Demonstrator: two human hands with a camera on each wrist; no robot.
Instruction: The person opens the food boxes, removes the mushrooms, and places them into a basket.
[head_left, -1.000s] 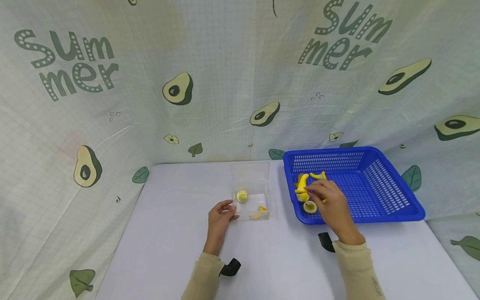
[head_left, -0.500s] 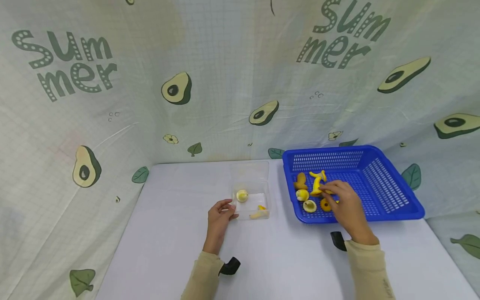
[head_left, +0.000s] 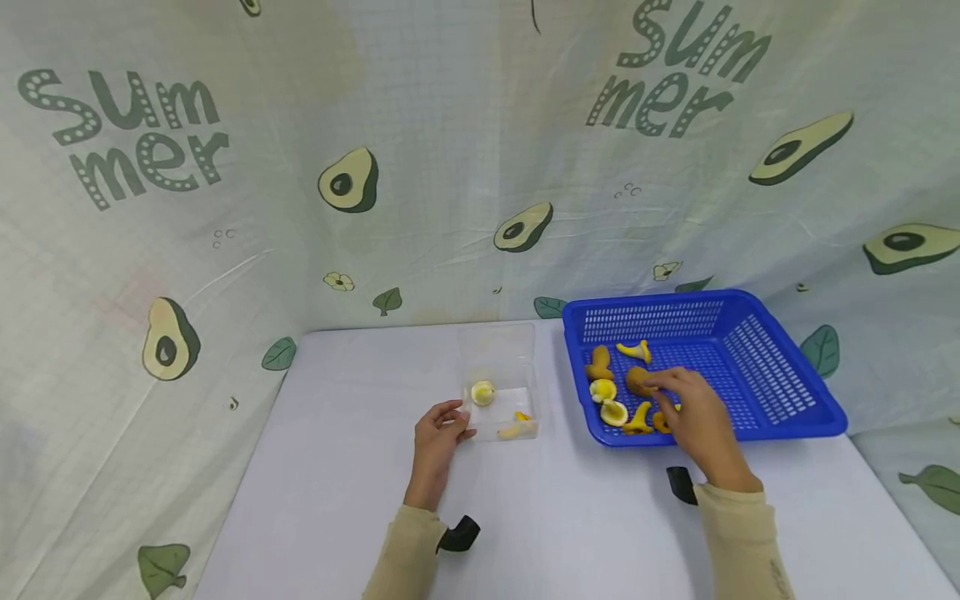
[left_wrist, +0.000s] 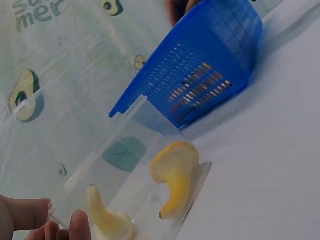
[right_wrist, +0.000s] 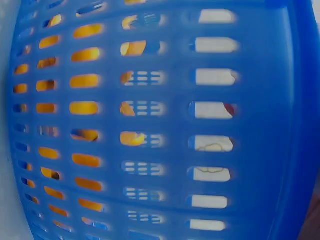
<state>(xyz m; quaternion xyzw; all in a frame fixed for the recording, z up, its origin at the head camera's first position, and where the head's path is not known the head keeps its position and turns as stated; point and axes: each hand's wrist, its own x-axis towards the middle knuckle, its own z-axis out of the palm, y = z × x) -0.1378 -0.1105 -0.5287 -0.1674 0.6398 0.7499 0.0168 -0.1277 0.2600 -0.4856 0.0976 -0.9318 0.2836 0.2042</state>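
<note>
In the head view my left hand (head_left: 437, 446) pinches the near left wall of a clear plastic box (head_left: 517, 379), whose lid stands open at the back. Inside lie a pale yellow mushroom (head_left: 483, 392) and, by the front wall, another pale mushroom (head_left: 515, 430) with an orange bit. The left wrist view shows a yellow mushroom (left_wrist: 177, 172) through the clear wall. Over the blue basket (head_left: 780, 429), my right hand (head_left: 693, 412) pinches a brown mushroom (head_left: 638, 381) between thumb and fingertips. Its far side is hidden.
Several other mushrooms lie in the basket's left part, among them a yellow mushroom (head_left: 636, 352), a brown one (head_left: 599, 364) and a cream one (head_left: 613, 412). The basket wall (right_wrist: 170, 95) fills the right wrist view. A patterned cloth (head_left: 435, 167) hangs behind the white table (head_left: 337, 400).
My right hand has gone from a yellow mushroom at the basket's left to a brown one nearer the middle. Yellow mushrooms have shifted in the basket. My left hand stays on the box.
</note>
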